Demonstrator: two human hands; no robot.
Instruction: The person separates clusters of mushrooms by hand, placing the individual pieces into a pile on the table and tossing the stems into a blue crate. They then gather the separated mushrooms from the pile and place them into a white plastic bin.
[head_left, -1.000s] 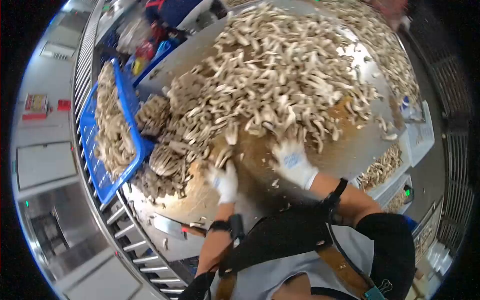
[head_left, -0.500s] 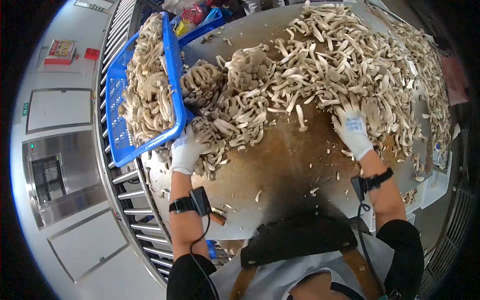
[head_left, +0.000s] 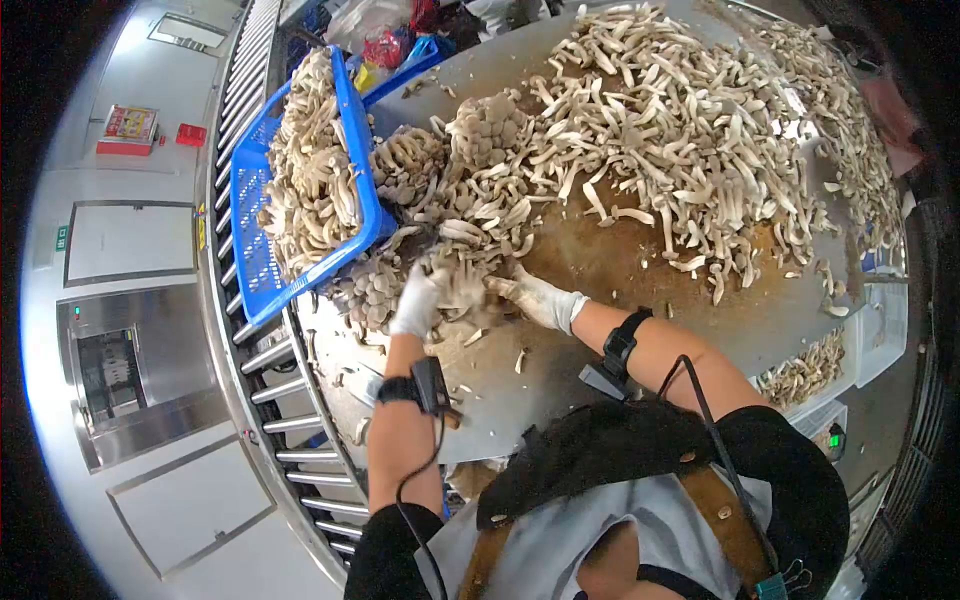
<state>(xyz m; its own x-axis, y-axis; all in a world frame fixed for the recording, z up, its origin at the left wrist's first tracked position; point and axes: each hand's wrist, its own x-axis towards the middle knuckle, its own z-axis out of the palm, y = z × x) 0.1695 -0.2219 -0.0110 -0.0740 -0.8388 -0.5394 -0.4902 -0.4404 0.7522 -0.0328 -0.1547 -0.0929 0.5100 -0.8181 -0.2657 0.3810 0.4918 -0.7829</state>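
Loose mushrooms (head_left: 690,130) with pale stems are heaped over the metal table (head_left: 600,265). At the table's left, my gloved left hand (head_left: 418,303) is at a cluster of mushrooms (head_left: 462,280), its fingers smeared by motion. My gloved right hand (head_left: 540,298) reaches in from the other side of that same cluster, fingers pointing left; its fingertips are blurred against the mushrooms. Just beyond my left hand stands a tilted blue basket (head_left: 372,190) full of mushrooms.
A roller conveyor (head_left: 300,424) runs along the table's left side. Colored bags (head_left: 388,45) lie at the far edge. White bins (head_left: 880,325) stand at the right, one near bin holding mushrooms (head_left: 808,370). A brown-handled tool (head_left: 452,418) lies near the front edge.
My right hand has moved left from the big heap to the cluster beside my left hand. My left hand has shifted slightly right. The whole view has shifted a little.
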